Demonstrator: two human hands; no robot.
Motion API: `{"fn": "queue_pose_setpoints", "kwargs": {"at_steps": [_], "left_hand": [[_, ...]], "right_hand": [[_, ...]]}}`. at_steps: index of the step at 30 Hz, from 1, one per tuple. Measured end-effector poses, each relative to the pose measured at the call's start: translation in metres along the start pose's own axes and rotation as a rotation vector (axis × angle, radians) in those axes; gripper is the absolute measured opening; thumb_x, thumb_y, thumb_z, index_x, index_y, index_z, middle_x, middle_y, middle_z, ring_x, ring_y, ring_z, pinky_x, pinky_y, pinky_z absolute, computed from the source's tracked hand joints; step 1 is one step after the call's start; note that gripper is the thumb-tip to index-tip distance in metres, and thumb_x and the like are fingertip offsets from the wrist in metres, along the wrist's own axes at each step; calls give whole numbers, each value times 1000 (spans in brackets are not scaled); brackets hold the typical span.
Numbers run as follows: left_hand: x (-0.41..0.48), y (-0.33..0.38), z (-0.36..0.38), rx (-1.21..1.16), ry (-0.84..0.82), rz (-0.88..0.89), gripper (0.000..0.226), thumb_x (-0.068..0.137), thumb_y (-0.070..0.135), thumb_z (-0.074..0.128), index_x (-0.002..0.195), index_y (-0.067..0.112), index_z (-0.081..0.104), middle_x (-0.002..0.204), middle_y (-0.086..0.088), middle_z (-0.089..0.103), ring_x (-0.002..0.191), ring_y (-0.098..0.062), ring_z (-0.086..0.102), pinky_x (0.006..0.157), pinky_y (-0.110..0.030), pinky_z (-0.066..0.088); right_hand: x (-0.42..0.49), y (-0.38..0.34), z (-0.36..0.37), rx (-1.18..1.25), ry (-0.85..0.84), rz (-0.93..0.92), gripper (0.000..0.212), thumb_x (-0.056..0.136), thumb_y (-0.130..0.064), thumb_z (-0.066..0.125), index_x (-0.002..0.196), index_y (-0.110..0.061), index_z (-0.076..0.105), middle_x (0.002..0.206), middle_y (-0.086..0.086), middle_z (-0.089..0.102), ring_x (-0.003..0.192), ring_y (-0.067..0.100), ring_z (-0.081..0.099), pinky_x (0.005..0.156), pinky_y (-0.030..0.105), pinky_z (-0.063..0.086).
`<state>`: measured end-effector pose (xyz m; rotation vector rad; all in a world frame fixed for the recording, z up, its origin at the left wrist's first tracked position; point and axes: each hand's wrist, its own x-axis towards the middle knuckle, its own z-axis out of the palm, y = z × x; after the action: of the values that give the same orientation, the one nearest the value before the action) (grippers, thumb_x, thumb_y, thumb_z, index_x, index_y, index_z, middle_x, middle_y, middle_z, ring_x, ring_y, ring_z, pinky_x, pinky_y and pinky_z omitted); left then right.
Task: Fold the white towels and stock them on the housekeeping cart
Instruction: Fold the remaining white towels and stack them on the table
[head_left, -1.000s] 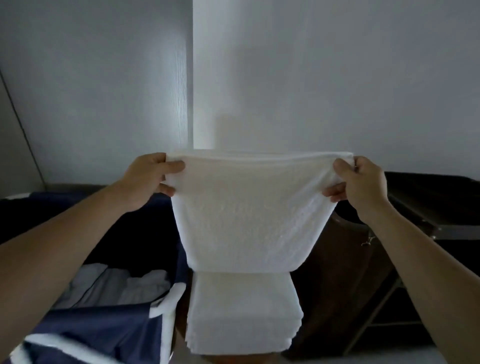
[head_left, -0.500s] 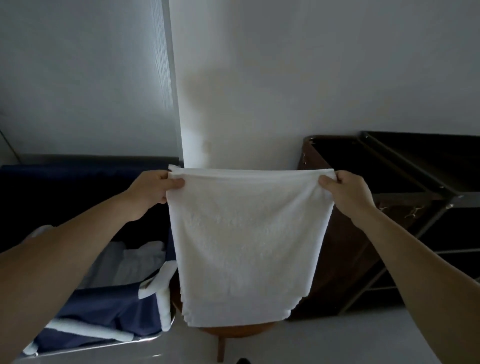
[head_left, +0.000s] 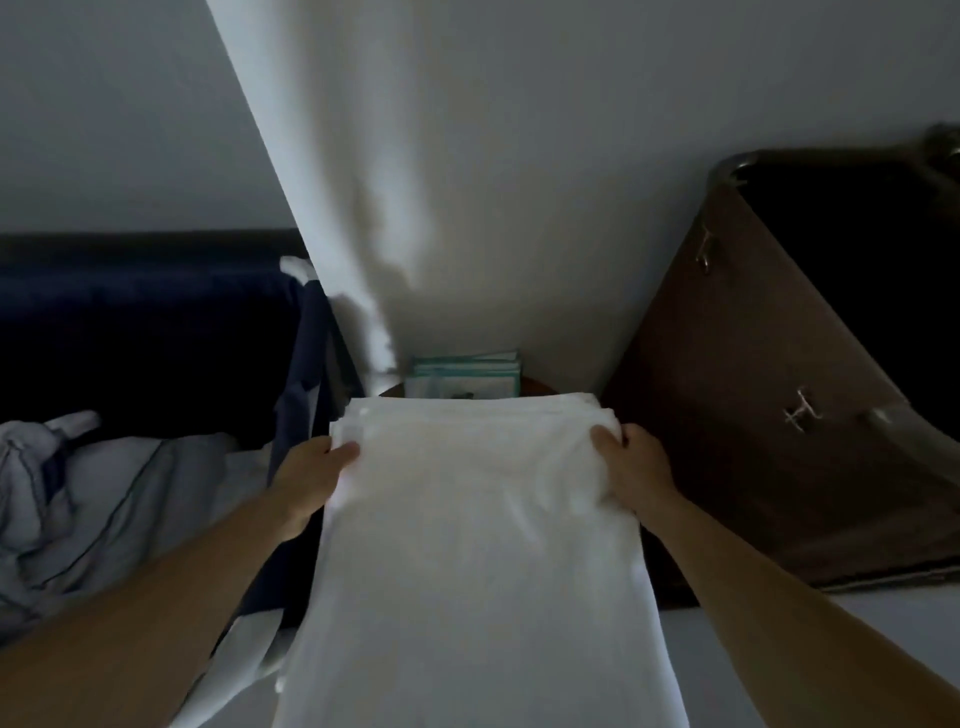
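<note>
A white towel (head_left: 483, 561) stretches from between my hands down toward the bottom of the view, its far end lying over a stack of folded white towels (head_left: 478, 410) on a small round wooden table. My left hand (head_left: 311, 478) grips the towel's left edge, thumb on top. My right hand (head_left: 631, 473) grips the right edge, fingers bunched into the cloth. The table top is mostly hidden under the towels.
A dark blue laundry hamper (head_left: 145, 332) with pale crumpled linen (head_left: 78, 499) stands at left. A brown cart bag with metal hooks (head_left: 789, 395) rises at right. Teal-edged packets (head_left: 465, 376) lean against the white wall behind the stack.
The towel, held up and hanging in front of me before, has come down onto the folded stack. My hands moved lower and closer together, and my head tilted down.
</note>
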<state>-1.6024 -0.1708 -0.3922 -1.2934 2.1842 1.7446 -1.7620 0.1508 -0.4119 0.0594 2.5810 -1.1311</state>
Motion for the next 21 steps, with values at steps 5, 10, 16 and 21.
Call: {"fn": "queue_pose_setpoints", "kwargs": {"at_steps": [5,10,16,21], "left_hand": [[21,-2,7,33,13,-20,23,100,22,55,116,7,62,105,-16,69,97,-35,66,89,-48,52],[31,13,6,121,162,137,16,101,24,51,105,13,62,91,-13,66,78,-28,63,66,-35,50],[54,6,18,354,97,73,40,105,27,47,134,0,44,117,-22,59,101,-39,60,86,-48,52],[40,-14,30,270,214,111,70,98,28,58,155,12,19,149,-16,41,125,-35,49,98,-47,45]], "right_hand": [[19,9,1,21,-23,-40,25,98,-34,59,85,-13,58,82,3,60,81,28,60,72,37,46],[28,-5,-7,68,82,-139,24,98,-34,60,83,-16,57,78,1,59,72,20,57,63,34,44],[37,-5,11,12,54,16,28,97,-34,60,114,-12,59,103,5,63,98,29,62,88,48,53],[19,-3,22,91,137,-11,55,93,-36,68,138,-13,47,133,8,54,116,28,58,98,46,50]]}}
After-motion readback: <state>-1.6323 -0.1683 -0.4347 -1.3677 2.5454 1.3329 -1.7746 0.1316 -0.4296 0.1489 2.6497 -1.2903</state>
